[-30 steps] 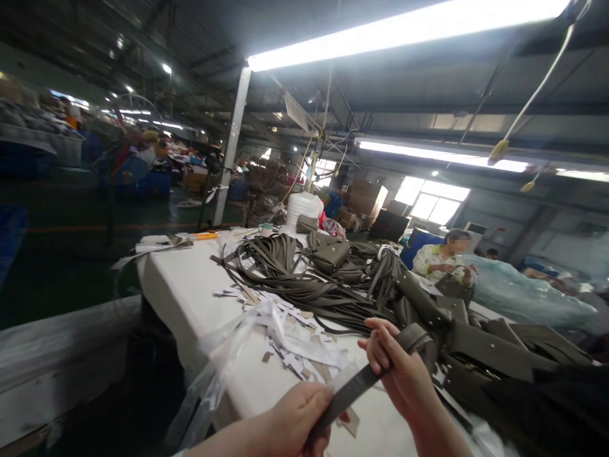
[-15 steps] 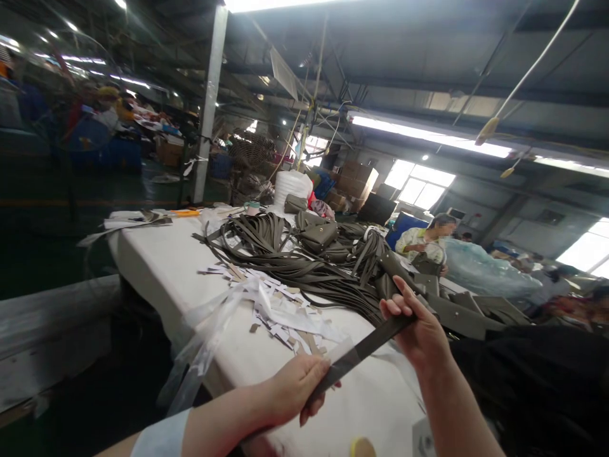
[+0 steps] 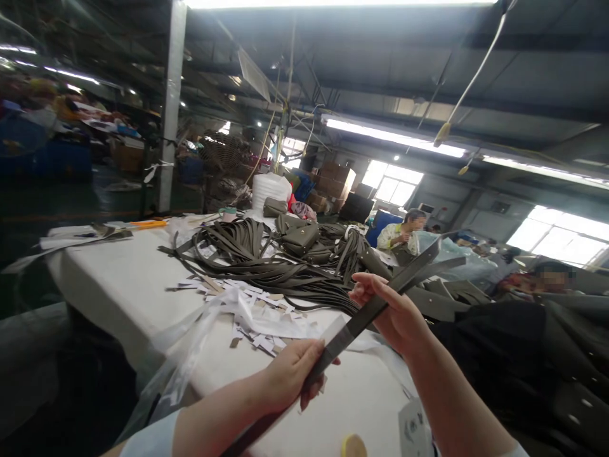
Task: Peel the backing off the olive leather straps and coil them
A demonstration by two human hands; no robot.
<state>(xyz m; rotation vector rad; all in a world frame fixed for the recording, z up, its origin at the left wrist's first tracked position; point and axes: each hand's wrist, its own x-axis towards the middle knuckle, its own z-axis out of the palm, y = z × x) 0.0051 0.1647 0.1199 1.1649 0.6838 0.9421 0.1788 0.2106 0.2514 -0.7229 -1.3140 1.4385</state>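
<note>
A long dark olive strap (image 3: 366, 319) runs slantwise across the view, with a lighter, shinier band on it between my hands. My left hand (image 3: 297, 371) is closed around its lower part, thumb on top, and the tail hangs down toward the bottom edge. Higher up, my right hand (image 3: 397, 314) has its fingers curled at the strap, which passes through them. Beyond that hand, two strap ends stick out up and to the right. Under my hands is the white-covered table (image 3: 143, 279). A heap of similar straps (image 3: 266, 266) lies past them.
White and tan paper scraps (image 3: 266, 324) and clear plastic film (image 3: 190, 355) litter the table. Olive pouches (image 3: 299, 235) are piled behind. A yellow round object (image 3: 353, 445) and a printed box (image 3: 413, 428) sit near the front. A co-worker (image 3: 402, 231) sits across.
The strap ends now extend well past my right hand, whose fingers have bent inward. A white strip beside the strap no longer shows. My view has turned slightly right.
</note>
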